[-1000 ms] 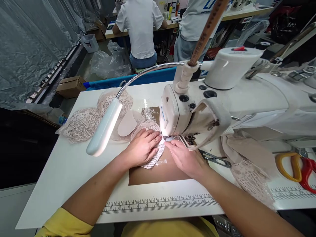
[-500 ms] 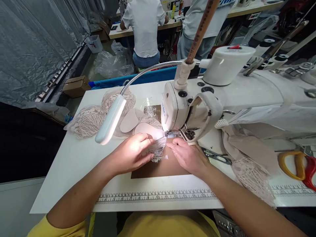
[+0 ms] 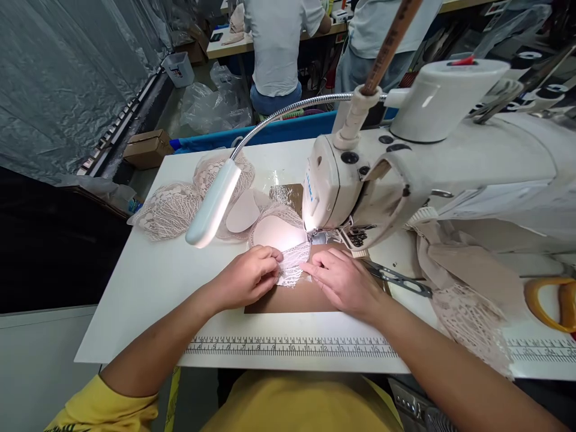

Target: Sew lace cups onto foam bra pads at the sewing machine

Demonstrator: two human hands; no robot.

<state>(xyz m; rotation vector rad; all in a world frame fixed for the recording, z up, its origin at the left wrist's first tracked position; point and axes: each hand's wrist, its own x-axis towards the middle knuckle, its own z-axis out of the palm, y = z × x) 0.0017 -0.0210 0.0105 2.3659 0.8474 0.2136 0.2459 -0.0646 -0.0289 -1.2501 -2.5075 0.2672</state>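
Note:
A strip of pale pink lace (image 3: 291,264) lies spread below the needle of a white sewing machine (image 3: 327,180). It joins a smooth moulded bra cup (image 3: 278,233) edged with lace. My left hand (image 3: 252,273) pinches the left edge of the strip between curled fingers and thumb. At its right edge, just in front of the presser foot (image 3: 314,236), the fingertips of my right hand (image 3: 344,279) grip the lace. Under both hands is a brown sheet (image 3: 288,301) on the machine bed. The needle point is too small to make out.
More lace cups (image 3: 173,210) lie at the left, under a lit gooseneck lamp (image 3: 213,204). Dark thread snips (image 3: 398,279) rest right of my right hand, near beige lace fabric (image 3: 468,312) and orange-handled scissors (image 3: 549,303). A ruler strip (image 3: 292,347) runs along the front edge. Two people work behind.
The lace between my hands now lies flatter and more spread out. My left hand has closed more tightly at its edge. The whole view has shifted slightly.

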